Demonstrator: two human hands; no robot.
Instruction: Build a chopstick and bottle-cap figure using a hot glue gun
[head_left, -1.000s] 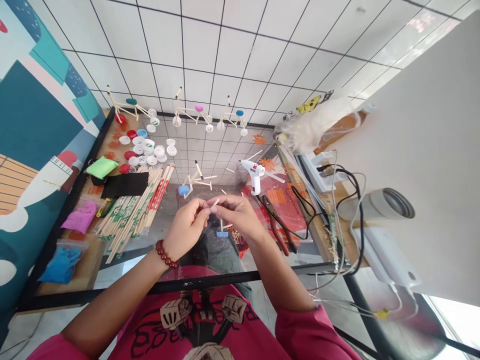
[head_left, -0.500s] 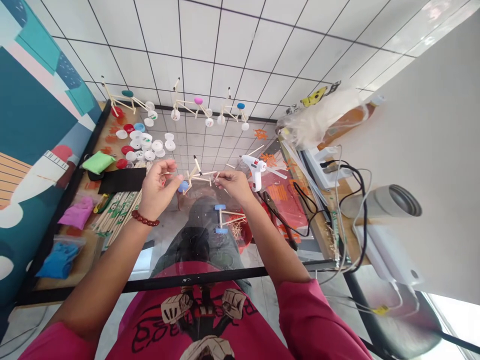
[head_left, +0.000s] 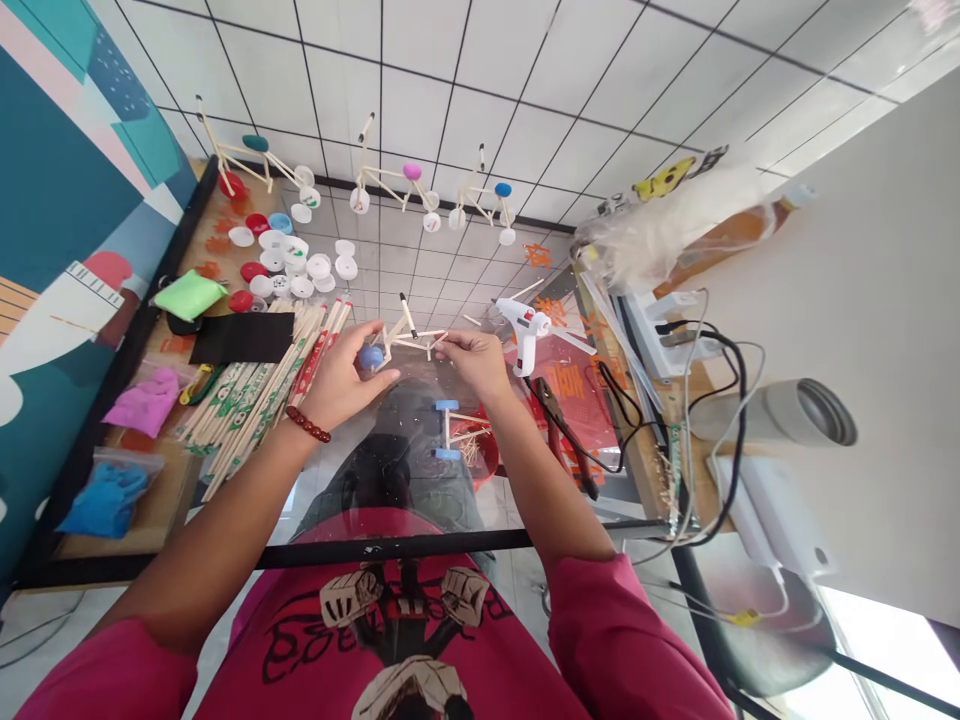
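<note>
A small frame of thin wooden sticks [head_left: 409,340] with a blue bottle cap [head_left: 370,357] at its left end lies on the glass table [head_left: 420,520]. My left hand [head_left: 341,380] curls its fingers round the blue cap end. My right hand [head_left: 474,360] pinches the right end of the stick frame with thumb and fingertips. A second small stick piece with two blue ends [head_left: 450,428] lies just in front of my right wrist.
A white glue gun [head_left: 525,330] stands right of my hands, red-handled pliers [head_left: 566,430] beside it. Bundled chopsticks [head_left: 262,395], several bottle caps [head_left: 289,270] and coloured cloth pieces lie left. Three stick bicycles [head_left: 405,190] stand at the back. Cables and a power strip [head_left: 660,330] crowd the right.
Both hands went from near my body, pinching a short stick, forward to the stick frame with the blue cap and took hold of its two ends.
</note>
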